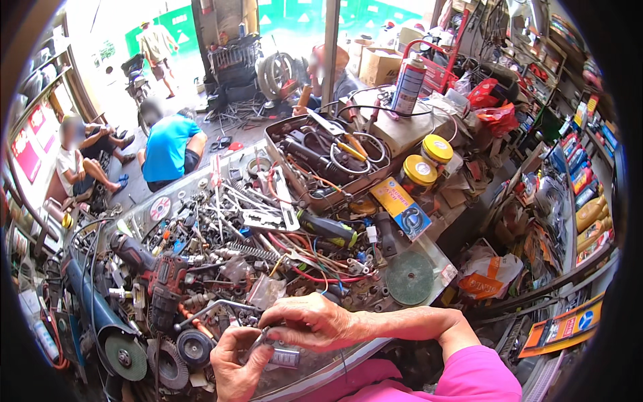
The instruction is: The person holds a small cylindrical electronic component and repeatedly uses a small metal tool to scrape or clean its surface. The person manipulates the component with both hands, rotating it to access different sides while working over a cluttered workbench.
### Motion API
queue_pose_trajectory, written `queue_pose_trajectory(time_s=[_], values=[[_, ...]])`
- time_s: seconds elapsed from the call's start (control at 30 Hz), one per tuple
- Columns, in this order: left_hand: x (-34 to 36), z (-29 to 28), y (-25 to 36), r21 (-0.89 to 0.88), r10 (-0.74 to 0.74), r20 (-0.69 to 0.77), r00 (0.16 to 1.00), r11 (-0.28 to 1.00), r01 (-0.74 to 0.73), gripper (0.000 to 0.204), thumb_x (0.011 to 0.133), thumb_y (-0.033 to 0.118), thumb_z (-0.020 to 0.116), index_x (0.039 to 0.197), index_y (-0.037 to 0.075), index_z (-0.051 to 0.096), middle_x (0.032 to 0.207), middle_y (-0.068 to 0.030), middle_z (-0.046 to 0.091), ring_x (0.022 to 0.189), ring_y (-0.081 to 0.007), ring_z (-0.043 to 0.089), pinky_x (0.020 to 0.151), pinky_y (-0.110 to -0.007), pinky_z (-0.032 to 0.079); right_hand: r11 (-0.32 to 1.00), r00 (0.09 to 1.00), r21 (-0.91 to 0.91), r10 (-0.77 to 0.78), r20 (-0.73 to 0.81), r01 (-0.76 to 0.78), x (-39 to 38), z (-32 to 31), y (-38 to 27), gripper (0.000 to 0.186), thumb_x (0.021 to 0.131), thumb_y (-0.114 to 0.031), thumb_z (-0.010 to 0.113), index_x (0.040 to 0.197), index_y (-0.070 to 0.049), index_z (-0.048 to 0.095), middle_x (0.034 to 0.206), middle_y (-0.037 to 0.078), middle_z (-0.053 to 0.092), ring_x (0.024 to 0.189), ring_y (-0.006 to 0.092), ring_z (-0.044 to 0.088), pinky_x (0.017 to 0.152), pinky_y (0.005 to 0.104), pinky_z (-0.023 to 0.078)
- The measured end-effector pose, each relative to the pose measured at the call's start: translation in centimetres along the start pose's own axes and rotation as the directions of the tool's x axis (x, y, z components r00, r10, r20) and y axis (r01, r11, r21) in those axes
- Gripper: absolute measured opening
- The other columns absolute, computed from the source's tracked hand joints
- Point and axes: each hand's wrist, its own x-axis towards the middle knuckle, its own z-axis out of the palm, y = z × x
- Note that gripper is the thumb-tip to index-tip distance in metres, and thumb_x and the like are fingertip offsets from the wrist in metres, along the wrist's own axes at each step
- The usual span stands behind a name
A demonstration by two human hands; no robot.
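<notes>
Both of my hands meet at the bench's near edge, around a small dark metal piece (260, 337) mostly hidden by the fingers; its kind is unclear. My left hand (236, 362) pinches it from the left between thumb and fingers. Reaching in from the right, my right hand (311, 323) has its fingers curled onto the same piece. Just below the right hand shows a small grey rectangular block (284, 358) with pale markings. Beyond the hands lie a bent metal rod (214, 308), a clear plastic bag (261, 289) and loose hardware.
A cordless drill (166, 285) and an angle grinder (120, 352) lie at left. Farther back are a toolbox (328, 187), a green abrasive disc (409, 277), yellow-lidded tins (420, 171) and a spray can (408, 86). A person in blue (173, 147) crouches past the bench; others sit or stand nearby.
</notes>
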Motion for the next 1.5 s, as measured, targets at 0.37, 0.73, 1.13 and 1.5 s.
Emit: queue_pose_trajectory(time_s=[0.37, 0.73, 1.13, 1.5], values=[[0.5, -0.2, -1.4, 0.178, 0.184, 0.025, 0.983, 0.966, -0.185, 0.015, 0.100, 0.013, 0.053, 0.097, 0.005, 0.065, 0.073, 0.0077, 0.049, 0.059, -0.0010, 0.038, 0.051, -0.019, 0.029, 0.991, 0.984, 0.079, 0.121, -0.128, -0.111, -0.2, -0.3, -0.8, 0.022, 0.090, -0.013, 0.067, 0.107, 0.000, 0.059, 0.082, 0.009, 0.063, 0.066, 0.0142, 0.060, 0.060, 0.0284, 0.048], [0.6, -1.3, -0.7, -0.063, -0.014, -0.062, 0.998, 0.998, 0.010, 0.016, 0.094, 0.017, 0.062, 0.103, 0.003, 0.062, 0.071, 0.0017, 0.058, 0.053, -0.0011, 0.045, 0.044, -0.016, 0.031, 0.840, 0.858, 0.369, 0.483, -0.175, -0.398, 0.3, -0.4, -1.9, 0.022, 0.093, -0.010, 0.065, 0.113, -0.002, 0.060, 0.079, -0.003, 0.061, 0.061, -0.0004, 0.050, 0.050, 0.0181, 0.037], [0.1, -1.6, -1.0, 0.114, 0.183, -0.074, 0.980, 0.978, -0.173, 0.017, 0.090, 0.010, 0.068, 0.102, -0.002, 0.067, 0.075, 0.0036, 0.056, 0.060, -0.0008, 0.045, 0.052, -0.016, 0.035, 0.969, 0.950, 0.010, 0.243, -0.196, -0.245, 0.4, -0.1, -0.8, 0.027, 0.093, -0.004, 0.060, 0.120, -0.002, 0.059, 0.097, 0.009, 0.063, 0.059, 0.0079, 0.057, 0.051, 0.0222, 0.046], [0.5, -1.8, -1.5, 0.210, 0.312, 0.029, 0.950, 0.927, -0.311, 0.017, 0.085, 0.003, 0.070, 0.102, -0.001, 0.069, 0.081, -0.0041, 0.061, 0.073, -0.0099, 0.056, 0.065, -0.023, 0.044, 0.979, 0.997, -0.199, -0.028, 0.076, 0.042, 0.6, -0.4, -0.6, 0.023, 0.084, -0.007, 0.071, 0.106, -0.003, 0.066, 0.085, 0.010, 0.062, 0.064, 0.0233, 0.062, 0.054, 0.0305, 0.048]])
